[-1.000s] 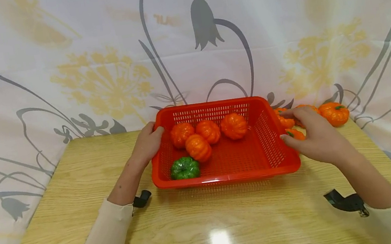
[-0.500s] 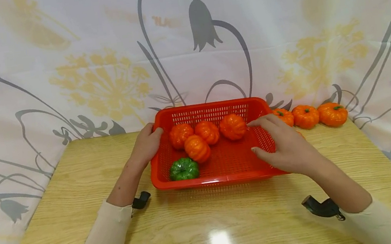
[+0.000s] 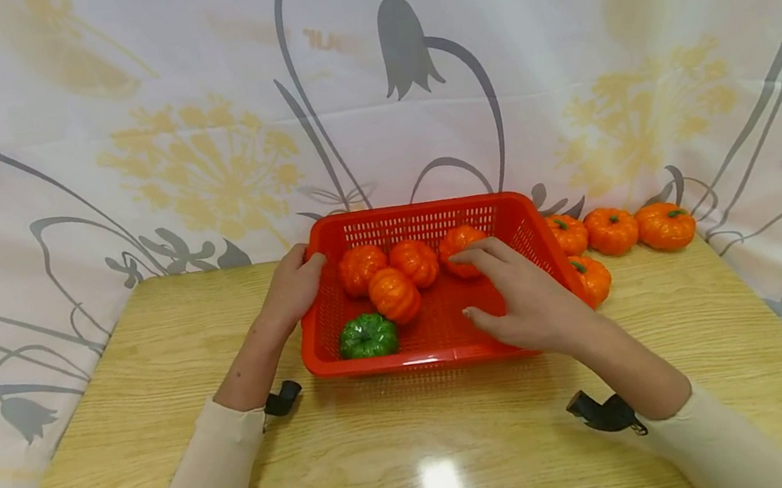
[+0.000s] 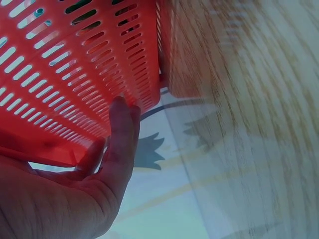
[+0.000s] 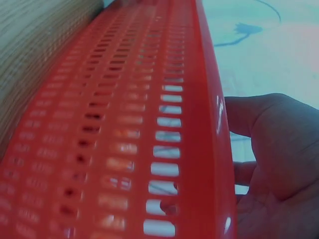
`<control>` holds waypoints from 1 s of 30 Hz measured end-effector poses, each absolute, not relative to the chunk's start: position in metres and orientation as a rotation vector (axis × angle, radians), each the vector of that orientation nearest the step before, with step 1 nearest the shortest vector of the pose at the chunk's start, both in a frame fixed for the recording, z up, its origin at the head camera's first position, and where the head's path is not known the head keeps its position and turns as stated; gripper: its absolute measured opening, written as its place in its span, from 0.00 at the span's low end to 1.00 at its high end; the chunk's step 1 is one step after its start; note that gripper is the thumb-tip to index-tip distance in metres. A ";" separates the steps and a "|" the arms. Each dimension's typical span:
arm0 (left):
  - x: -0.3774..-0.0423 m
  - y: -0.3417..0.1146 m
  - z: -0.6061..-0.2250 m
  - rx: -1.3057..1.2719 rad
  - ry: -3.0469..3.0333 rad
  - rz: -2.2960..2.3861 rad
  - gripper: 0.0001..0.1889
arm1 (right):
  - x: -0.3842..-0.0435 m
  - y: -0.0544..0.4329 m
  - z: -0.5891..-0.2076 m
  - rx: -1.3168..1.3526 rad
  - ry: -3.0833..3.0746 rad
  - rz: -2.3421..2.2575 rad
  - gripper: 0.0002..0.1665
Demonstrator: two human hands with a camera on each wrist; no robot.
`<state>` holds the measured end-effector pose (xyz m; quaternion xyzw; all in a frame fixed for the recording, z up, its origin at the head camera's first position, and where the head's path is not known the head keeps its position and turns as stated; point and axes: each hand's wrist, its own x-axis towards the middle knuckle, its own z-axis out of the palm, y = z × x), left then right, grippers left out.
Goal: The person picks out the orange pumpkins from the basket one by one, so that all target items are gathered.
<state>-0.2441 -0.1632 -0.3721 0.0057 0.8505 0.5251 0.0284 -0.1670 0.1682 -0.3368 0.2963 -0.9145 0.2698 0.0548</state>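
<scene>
A red plastic basket point(image 3: 453, 355) with slotted walls stands on the table. My left hand point(image 3: 294, 288) grips its left rim; in the left wrist view the fingers point(image 4: 122, 129) lie against the outside wall. Several small orange pumpkins point(image 3: 395, 296) sit in the basket's left and back part, with a green pumpkin point(image 3: 368, 336) at its front left corner. My right hand point(image 3: 527, 291) hangs over the basket's right half, thumb and fingers apart with nothing between them. Its fingertips overlap the rightmost orange pumpkin point(image 3: 462, 246) in the head view.
Outside the basket to the right, several more orange pumpkins point(image 3: 612, 231) lie on the wooden table point(image 3: 319, 474), one of them point(image 3: 591, 279) close against the basket's right side. A flower-patterned cloth point(image 3: 187, 97) hangs behind the table.
My right hand has moved left from the pumpkins beside the basket, across its right rim and over its inside. My left hand has stayed on the left rim.
</scene>
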 end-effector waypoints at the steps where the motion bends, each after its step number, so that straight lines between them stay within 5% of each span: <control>1: -0.244 -0.163 -0.372 0.017 2.623 1.625 0.23 | -0.168 0.165 -0.337 0.914 -2.775 0.819 0.35; 30: -0.246 -0.165 -0.374 0.032 2.643 1.595 0.23 | -0.188 0.095 -0.346 1.046 -2.898 0.546 0.46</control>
